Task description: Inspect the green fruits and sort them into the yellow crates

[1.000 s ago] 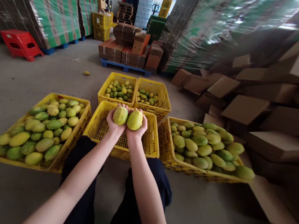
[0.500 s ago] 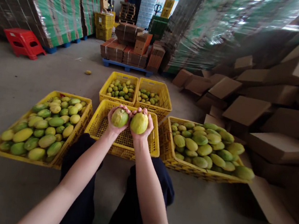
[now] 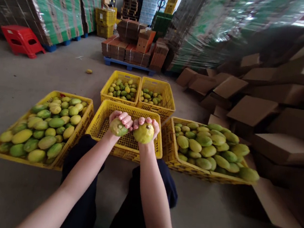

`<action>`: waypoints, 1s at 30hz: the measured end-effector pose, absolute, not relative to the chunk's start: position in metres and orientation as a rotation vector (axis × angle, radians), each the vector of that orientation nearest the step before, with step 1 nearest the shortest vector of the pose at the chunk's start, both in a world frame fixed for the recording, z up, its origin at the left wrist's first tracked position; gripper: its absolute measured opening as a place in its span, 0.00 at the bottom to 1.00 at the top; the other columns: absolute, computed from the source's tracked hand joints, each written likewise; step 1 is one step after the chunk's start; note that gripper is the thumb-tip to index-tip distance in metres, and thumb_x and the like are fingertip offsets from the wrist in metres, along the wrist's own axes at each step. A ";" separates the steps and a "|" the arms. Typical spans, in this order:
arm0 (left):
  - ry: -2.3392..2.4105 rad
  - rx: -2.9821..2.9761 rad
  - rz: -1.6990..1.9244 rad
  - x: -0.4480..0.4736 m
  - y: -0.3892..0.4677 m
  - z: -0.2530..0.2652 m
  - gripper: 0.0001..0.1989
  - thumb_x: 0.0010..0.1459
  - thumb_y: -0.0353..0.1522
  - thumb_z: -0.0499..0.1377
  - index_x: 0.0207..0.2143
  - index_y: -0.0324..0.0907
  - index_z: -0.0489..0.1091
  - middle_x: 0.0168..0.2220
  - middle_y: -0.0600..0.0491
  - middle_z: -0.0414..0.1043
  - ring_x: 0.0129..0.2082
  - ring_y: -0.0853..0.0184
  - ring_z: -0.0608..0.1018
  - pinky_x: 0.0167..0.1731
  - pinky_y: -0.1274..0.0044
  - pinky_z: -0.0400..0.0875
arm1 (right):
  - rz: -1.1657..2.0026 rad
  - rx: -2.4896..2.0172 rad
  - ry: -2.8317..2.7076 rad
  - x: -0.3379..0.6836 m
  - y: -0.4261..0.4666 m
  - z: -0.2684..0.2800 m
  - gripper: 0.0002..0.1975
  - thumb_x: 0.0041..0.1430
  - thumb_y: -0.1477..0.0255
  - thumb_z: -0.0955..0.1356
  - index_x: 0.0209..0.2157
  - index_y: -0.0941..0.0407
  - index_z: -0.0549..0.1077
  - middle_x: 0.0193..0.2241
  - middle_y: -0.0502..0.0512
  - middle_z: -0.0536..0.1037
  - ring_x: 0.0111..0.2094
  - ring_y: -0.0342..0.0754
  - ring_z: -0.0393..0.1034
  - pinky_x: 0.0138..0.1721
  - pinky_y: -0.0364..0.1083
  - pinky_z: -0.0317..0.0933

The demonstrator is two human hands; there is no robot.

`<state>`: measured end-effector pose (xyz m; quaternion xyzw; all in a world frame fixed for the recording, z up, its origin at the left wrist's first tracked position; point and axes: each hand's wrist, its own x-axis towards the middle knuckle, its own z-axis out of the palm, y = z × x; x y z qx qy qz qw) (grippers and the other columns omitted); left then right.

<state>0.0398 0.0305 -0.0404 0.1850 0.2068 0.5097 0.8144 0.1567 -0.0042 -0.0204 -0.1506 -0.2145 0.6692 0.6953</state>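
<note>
My left hand [image 3: 123, 119] is closed around a green-yellow papaya [image 3: 118, 127], its fingers curled over the top. A yellower papaya [image 3: 143, 133] sits in my right hand [image 3: 152, 124], also with bent fingers across it. Both fruits are side by side, close but apart, with their stem ends turned toward me. Beneath them stands a yellow plastic crate [image 3: 104, 113] with a slotted bottom; the visible part of its inside holds no fruit.
Papayas fill a left crate [image 3: 64, 151] and a right crate [image 3: 189, 170]. Two farther crates [image 3: 122, 74] [image 3: 168, 93] hold smaller fruit. Cardboard boxes [image 3: 252, 111] heap up at right. A red stool [image 3: 22, 40] and a loose fruit [image 3: 89, 71] are on the floor.
Both hands have turned and dipped slightly, bringing the fingers from behind the papayas to over their tops. The two fruits have tilted and moved a little lower.
</note>
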 end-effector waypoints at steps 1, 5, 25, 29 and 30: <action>0.443 0.390 1.088 0.040 0.030 -0.039 0.29 0.64 0.48 0.49 0.12 0.48 0.61 0.11 0.53 0.57 0.18 0.63 0.68 0.36 0.67 0.74 | 1.490 -0.331 -0.486 0.157 -0.004 -0.021 0.17 0.55 0.63 0.66 0.16 0.52 0.64 0.15 0.45 0.69 0.22 0.47 0.69 0.40 0.59 0.74; 0.371 0.381 1.043 0.042 0.029 -0.036 0.32 0.64 0.49 0.49 0.09 0.47 0.55 0.09 0.54 0.55 0.12 0.68 0.62 0.27 0.70 0.72 | 1.494 -0.302 -0.523 0.157 -0.003 -0.024 0.16 0.54 0.63 0.66 0.16 0.52 0.64 0.15 0.46 0.69 0.23 0.47 0.69 0.40 0.60 0.74; 0.450 0.141 1.476 0.078 0.049 -0.050 0.13 0.57 0.37 0.52 0.32 0.44 0.75 0.40 0.47 0.78 0.53 0.60 0.77 0.53 0.70 0.73 | 1.240 -0.455 -0.002 0.132 0.034 -0.052 0.11 0.54 0.67 0.63 0.33 0.54 0.76 0.31 0.51 0.82 0.38 0.47 0.78 0.58 0.52 0.68; 0.424 0.212 1.487 0.074 0.048 -0.046 0.14 0.57 0.39 0.52 0.33 0.44 0.76 0.42 0.47 0.78 0.54 0.59 0.77 0.55 0.69 0.71 | 1.235 -0.447 -0.072 0.130 0.033 -0.049 0.11 0.53 0.66 0.63 0.33 0.53 0.76 0.33 0.51 0.82 0.40 0.48 0.78 0.59 0.52 0.67; 0.427 0.211 1.487 0.074 0.048 -0.045 0.14 0.58 0.39 0.52 0.33 0.44 0.76 0.42 0.47 0.78 0.54 0.59 0.76 0.55 0.70 0.71 | 1.232 -0.454 -0.071 0.130 0.033 -0.048 0.11 0.53 0.66 0.63 0.33 0.54 0.76 0.33 0.52 0.82 0.41 0.48 0.78 0.59 0.52 0.67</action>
